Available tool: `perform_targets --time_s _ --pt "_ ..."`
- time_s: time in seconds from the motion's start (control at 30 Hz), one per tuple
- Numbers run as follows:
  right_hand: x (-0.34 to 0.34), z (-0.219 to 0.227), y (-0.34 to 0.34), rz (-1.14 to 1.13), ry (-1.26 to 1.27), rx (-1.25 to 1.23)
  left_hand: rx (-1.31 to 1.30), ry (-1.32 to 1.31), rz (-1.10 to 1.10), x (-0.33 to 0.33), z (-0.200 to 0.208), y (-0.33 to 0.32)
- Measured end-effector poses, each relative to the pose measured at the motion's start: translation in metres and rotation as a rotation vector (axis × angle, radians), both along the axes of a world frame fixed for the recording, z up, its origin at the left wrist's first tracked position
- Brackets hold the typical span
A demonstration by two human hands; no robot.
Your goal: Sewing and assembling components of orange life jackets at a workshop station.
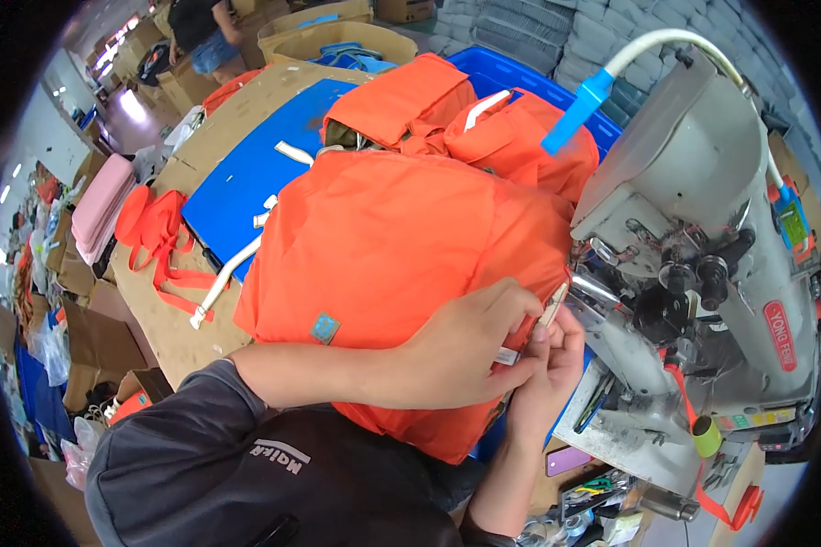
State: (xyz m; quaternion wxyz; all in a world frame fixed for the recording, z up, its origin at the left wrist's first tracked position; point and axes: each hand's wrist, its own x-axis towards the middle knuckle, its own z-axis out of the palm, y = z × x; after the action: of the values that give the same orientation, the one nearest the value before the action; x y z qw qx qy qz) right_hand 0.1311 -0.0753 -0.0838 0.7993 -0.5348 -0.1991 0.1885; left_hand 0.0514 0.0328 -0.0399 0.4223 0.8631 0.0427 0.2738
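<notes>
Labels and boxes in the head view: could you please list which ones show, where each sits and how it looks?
Square label: teal and tan, on the orange fabric bundle, beside the left hand.
Oval plate: red, on the sewing machine.
Small screen: green, on the machine's right side.
Cardboard boxes: brown, open, top centre.

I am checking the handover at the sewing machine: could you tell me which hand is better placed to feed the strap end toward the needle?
Probably the right hand: it pinches the pale strap end nearest the sewing machine, while the left hand presses the orange bag.
</notes>
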Motion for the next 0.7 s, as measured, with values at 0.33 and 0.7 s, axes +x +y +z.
perform_targets --time_s 0.33,0.7 --pt "-0.022 -0.006 -0.012 0.075 -0.112 -0.067 0.125 0.344 0.059 0.015 0.019 0.007" --pt "-0.019 0.003 -0.014 0.065 -0.232 -0.11 -0.706 0.333 -0.184 0.016 0.021 0.046"
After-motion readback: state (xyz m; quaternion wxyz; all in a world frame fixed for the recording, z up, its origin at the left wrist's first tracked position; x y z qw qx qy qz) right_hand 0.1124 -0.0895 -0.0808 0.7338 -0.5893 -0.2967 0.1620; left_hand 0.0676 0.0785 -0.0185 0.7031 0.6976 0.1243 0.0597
